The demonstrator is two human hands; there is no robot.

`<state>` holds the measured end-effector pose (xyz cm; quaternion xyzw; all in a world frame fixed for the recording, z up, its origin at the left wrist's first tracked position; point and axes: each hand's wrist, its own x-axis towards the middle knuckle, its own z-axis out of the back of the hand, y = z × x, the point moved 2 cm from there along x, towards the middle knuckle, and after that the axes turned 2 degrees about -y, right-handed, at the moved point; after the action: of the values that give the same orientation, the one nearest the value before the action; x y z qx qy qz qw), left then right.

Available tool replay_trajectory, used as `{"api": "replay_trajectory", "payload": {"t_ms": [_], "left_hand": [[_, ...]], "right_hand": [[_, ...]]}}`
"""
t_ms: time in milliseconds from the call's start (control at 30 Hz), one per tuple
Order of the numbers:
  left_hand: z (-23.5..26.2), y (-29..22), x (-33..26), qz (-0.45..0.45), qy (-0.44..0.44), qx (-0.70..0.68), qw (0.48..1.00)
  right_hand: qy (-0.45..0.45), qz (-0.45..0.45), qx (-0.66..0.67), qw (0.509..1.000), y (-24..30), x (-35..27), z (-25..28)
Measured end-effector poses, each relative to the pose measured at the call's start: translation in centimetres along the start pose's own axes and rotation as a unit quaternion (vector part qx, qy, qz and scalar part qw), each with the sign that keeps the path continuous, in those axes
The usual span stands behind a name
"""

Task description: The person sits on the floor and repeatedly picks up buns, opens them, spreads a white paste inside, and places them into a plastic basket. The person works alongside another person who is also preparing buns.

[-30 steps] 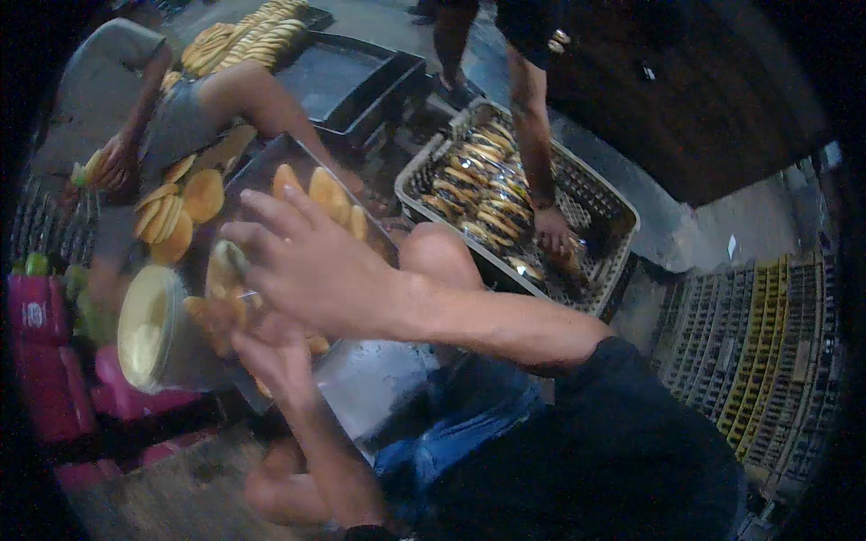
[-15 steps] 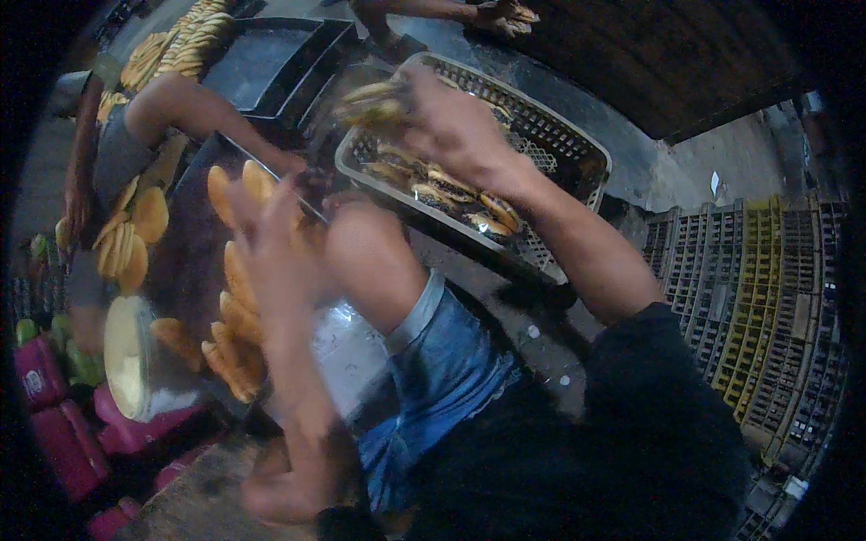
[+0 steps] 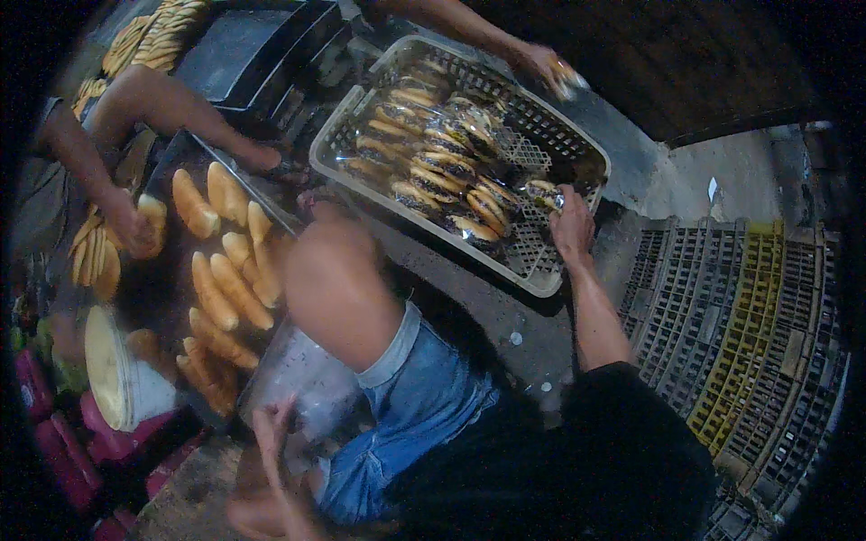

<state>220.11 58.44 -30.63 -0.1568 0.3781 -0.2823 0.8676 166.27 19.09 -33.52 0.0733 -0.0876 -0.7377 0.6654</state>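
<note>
My right hand (image 3: 571, 225) reaches into the right end of a grey plastic crate (image 3: 433, 209). Its fingers are closed on a filled bread roll (image 3: 544, 193) with a dark filling, in what looks like clear wrap. Several more filled rolls (image 3: 442, 167) in shiny clear wrap lie in rows in the crate. Low at the left, my left hand (image 3: 273, 431) is beside a stack of clear plastic bags (image 3: 316, 379) near my thigh. Its fingers look apart, and nothing shows in them. Golden bread rolls (image 3: 214, 284) lie on a dark tray left of my knee.
A co-worker's hand (image 3: 135, 225) is at a bread roll on the left; another person's hand (image 3: 552, 72) reaches over the crate's far edge. A white tub (image 3: 113, 370) of pale spread stands left. Dark trays (image 3: 239, 54) are behind; stacked crates (image 3: 731, 316) stand right.
My right hand has moved from the crate's left end to its right end with the roll. My left hand has come down from the bread tray to the plastic bags.
</note>
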Motion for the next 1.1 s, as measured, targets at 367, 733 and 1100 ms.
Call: {"api": "replay_trajectory", "payload": {"t_ms": [367, 733, 1100], "left_hand": [[0.8, -1.9, -1.1, -0.016, 0.039, -0.001, 0.999], [7.2, -5.5, -8.2, -0.183, -0.133, -0.069, 0.972], [2.9, -5.2, -8.4, -0.094, -0.322, -0.345, 0.877]], "right_hand": [[0.366, 0.066, -0.042, 0.927, 3.6, 12.2, -12.0], [0.318, 0.688, 0.193, 0.623, 40.7, -14.0, 13.9], [0.357, 0.490, 0.561, 0.564, 38.1, -19.1, 11.2]]}}
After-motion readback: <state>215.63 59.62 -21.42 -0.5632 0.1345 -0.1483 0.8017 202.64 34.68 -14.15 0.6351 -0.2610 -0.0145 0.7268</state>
